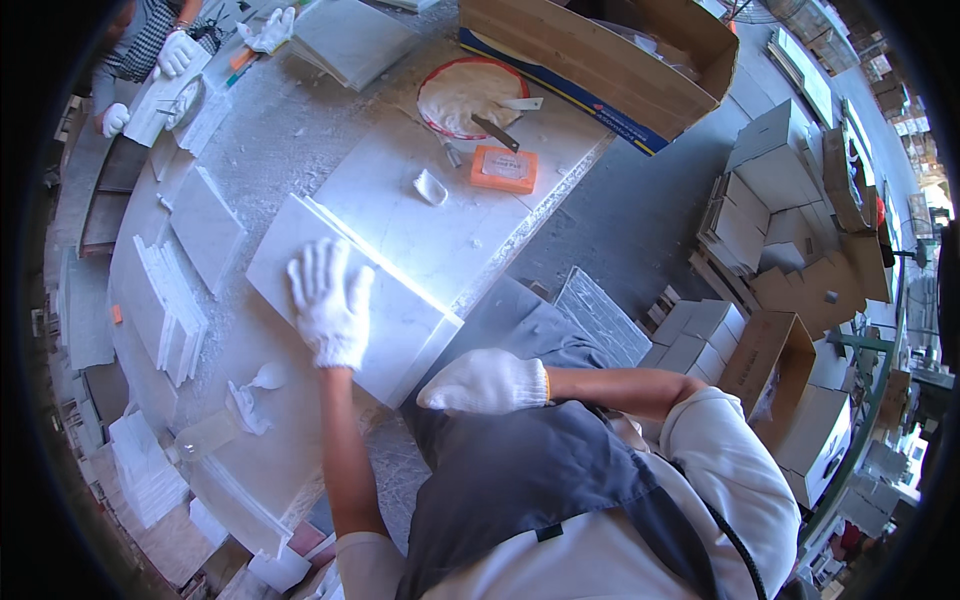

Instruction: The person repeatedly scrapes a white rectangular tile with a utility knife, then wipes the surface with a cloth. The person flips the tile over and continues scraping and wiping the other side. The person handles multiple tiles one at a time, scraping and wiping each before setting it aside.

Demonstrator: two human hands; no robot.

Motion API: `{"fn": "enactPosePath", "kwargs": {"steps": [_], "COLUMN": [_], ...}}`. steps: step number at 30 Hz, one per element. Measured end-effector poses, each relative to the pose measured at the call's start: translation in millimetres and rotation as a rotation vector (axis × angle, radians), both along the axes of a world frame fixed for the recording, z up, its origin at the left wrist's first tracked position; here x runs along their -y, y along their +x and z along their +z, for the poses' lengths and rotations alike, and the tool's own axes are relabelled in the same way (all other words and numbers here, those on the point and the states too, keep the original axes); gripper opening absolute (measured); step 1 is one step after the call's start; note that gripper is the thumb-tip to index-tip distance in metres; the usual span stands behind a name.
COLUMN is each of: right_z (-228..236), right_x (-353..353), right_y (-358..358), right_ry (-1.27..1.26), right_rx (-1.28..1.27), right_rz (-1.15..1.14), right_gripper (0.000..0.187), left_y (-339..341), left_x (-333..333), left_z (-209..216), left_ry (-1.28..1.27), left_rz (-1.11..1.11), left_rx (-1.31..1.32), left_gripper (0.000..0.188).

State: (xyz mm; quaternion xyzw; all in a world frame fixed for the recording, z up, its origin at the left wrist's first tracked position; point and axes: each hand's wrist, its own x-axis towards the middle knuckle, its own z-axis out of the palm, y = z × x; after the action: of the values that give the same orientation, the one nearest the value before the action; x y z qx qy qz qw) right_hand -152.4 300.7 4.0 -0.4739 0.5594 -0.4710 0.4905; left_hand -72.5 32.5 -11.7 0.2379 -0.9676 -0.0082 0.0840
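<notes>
My left hand [332, 305], in a white knit glove, lies flat with fingers spread on a pale marble-look tile [395, 350]. This tile rests on the worktable, with another edge showing along its far side. Close to the tile's near right corner, my right hand [485, 382], gloved too, is curled closed in front of my dark apron [530, 470]. Whatever it may hold is hidden. Beyond the tile are an orange block [503, 169], a small white scoop-like piece [430, 188] and a red-rimmed bowl of whitish paste [460, 95] with a putty knife [496, 133] across its edge.
Stacked tiles [165, 310] lean at the left, and more slabs [352, 40] lie at the far side. A long open cardboard box [600, 60] stands at the back. A co-worker's gloved hands [178, 55] are at the far left. Cartons [765, 210] crowd the right.
</notes>
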Motion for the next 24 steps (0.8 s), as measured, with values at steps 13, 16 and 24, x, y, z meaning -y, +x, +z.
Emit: {"fn": "enactPosePath", "kwargs": {"steps": [13, 16, 24], "right_z": [7.3, 8.8, 11.9], "right_x": [-16.3, -16.1, 20.1], "right_y": [-65.5, -114.1, -204.9], "right_ry": [0.017, 0.024, 0.176], "right_rx": [-0.004, -0.384, -0.992], "right_rz": [-0.683, -0.905, -0.875], "right_gripper": [0.051, 0.05, 0.055], "left_y": [-27.0, -9.6, 18.3], "left_x": [-23.2, -98.3, -134.5], "left_z": [8.7, 18.5, 28.0], "left_ry": [-0.236, 0.135, 0.364], "left_rz": [-0.144, -0.449, -0.263], "left_rx": [0.217, -0.034, -0.646], "left_gripper": [0.065, 0.058, 0.025]}}
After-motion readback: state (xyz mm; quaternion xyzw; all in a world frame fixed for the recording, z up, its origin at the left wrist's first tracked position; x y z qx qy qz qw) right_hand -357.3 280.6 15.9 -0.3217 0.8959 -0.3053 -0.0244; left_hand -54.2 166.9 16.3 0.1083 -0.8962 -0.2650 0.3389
